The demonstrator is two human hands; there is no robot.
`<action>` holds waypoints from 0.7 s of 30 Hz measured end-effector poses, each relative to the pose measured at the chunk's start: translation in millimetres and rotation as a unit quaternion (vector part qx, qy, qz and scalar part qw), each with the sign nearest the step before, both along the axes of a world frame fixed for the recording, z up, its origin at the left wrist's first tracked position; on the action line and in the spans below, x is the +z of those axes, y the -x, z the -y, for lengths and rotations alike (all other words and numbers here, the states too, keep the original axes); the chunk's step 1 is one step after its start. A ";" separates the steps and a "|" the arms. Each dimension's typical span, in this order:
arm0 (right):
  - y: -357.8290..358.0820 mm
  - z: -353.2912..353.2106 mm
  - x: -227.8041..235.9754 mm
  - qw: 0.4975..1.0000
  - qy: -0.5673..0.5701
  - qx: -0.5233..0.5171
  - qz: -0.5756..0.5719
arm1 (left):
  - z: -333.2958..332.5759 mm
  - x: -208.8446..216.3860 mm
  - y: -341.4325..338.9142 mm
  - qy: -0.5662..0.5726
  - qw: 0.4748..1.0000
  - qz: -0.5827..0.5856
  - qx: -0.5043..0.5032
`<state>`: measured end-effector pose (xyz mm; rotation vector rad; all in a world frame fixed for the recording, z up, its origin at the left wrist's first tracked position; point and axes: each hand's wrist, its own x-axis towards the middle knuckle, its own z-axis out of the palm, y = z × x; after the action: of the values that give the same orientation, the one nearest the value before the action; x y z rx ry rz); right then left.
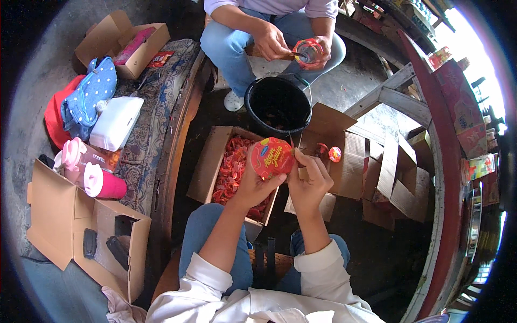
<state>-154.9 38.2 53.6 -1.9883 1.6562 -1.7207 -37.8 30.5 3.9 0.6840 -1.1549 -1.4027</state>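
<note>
My left hand (252,184) is wrapped round a plastic cup (271,158) with a printed red foil lid, which faces up toward me. My right hand (311,178) is closed in a pinch at the cup's right edge. A thin sliver shows above its fingertips; what it is, I cannot make out. Below the cup, an open cardboard box (202,175) holds a heap of red wrapper scraps (232,161). To its right, another open box (344,175) has small red-lidded pieces (334,154) by its flaps.
Across from me a seated person's hands (272,42) hold a clear red-rimmed cup (308,53) and a yellow-handled tool, behind a black bucket (256,116). A patterned bench (161,97) with bags, a pink tumbler (107,182) and boxes lies left. A red-edged table (446,215) stands right.
</note>
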 end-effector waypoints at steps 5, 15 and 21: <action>2.8 2.2 5.3 0.998 -0.036 0.015 0.056 | -2.2 -0.2 0.2 -0.004 1.000 0.005 -0.007; -5.3 -1.8 -1.9 0.989 -0.067 0.037 0.126 | 3.9 -2.5 -7.9 0.014 0.999 -0.025 0.021; -2.3 -0.2 -10.0 0.992 -0.068 0.036 0.098 | 4.0 6.1 -7.7 -0.056 0.998 -0.004 0.014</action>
<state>-152.7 38.4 43.5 -1.7358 1.5721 -1.6689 -30.1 26.5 10.1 0.7699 -1.0624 -1.4545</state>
